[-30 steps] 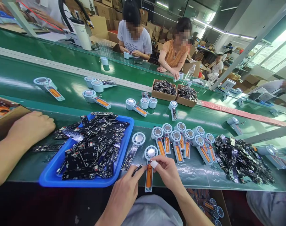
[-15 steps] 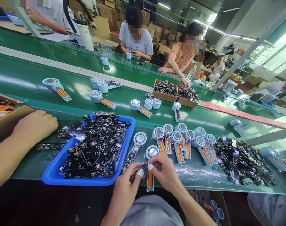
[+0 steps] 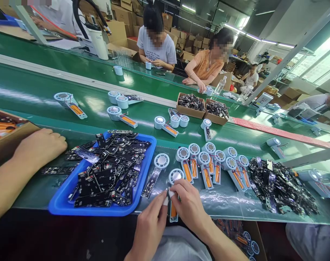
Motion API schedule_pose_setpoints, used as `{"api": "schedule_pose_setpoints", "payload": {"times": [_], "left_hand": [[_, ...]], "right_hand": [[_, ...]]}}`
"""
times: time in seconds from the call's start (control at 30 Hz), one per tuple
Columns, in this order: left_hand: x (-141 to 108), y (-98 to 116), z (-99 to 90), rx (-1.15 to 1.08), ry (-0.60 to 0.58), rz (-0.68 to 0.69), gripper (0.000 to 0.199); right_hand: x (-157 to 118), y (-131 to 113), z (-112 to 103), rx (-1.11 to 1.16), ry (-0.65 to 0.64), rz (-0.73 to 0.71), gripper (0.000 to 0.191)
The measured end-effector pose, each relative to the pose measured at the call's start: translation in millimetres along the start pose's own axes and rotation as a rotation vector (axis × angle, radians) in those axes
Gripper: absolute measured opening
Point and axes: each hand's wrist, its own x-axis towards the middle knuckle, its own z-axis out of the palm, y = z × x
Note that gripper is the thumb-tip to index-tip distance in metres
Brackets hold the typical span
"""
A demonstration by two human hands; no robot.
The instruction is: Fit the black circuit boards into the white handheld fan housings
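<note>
My left hand (image 3: 151, 217) is closed in a pinch on a narrow black circuit board, now mostly hidden by the fingers. My right hand (image 3: 189, 203) pinches close against it, fingertips meeting; what it grips is too small to make out. White covers sit on the touching fingertips. Just behind and beneath them lies a light-blue handheld fan body (image 3: 176, 175), its round head away from me and an orange battery (image 3: 173, 211) in its handle. Left of it, another fan body (image 3: 161, 161) has a circuit board (image 3: 151, 182) over its handle.
A blue tray (image 3: 152, 159) heaped with circuit boards stands at left, beside a co-worker's arm (image 3: 26, 156). Several fan bodies (image 3: 204, 158) and a pile of boards (image 3: 281, 188) lie right. Across the green conveyor (image 3: 143, 134), carrying more fans, sit boxes of boards (image 3: 190, 112) and co-workers.
My hands have drawn together, and the circuit board has turned so that little of it shows. Fans on the conveyor have shifted slightly right. The co-worker in orange has moved a hand left from the box.
</note>
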Motion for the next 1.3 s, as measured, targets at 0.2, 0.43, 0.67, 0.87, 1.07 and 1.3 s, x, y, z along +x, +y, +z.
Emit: {"api": "schedule_pose_setpoints", "payload": {"times": [0.2, 0.43, 0.67, 0.87, 1.07, 1.3], "left_hand": [[12, 1, -6.4, -0.187, -0.066, -0.165, 0.029], [11, 2, -4.9, -0.259, -0.065, -0.289, 0.03], [9, -1, -2.0, -0.131, 0.007, -0.113, 0.028], [8, -2, -1.9, -0.05, 0.061, 0.047, 0.028], [12, -3, -7.8, -0.2, -0.027, -0.136, 0.027], [14, -13, -10.1, -0.321, -0.145, -0.263, 0.028]], "right_hand": [[6, 3, -11, 0.297, -0.04, 0.156, 0.019], [7, 0, -16, 0.245, -0.073, 0.175, 0.021], [4, 1, -9, 0.095, -0.082, 0.17, 0.021], [5, 2, -8, 0.018, -0.098, 0.036, 0.018], [9, 7, -11, 0.295, -0.087, 0.128, 0.019], [15, 11, -19, 0.418, -0.133, 0.187, 0.02]]}}
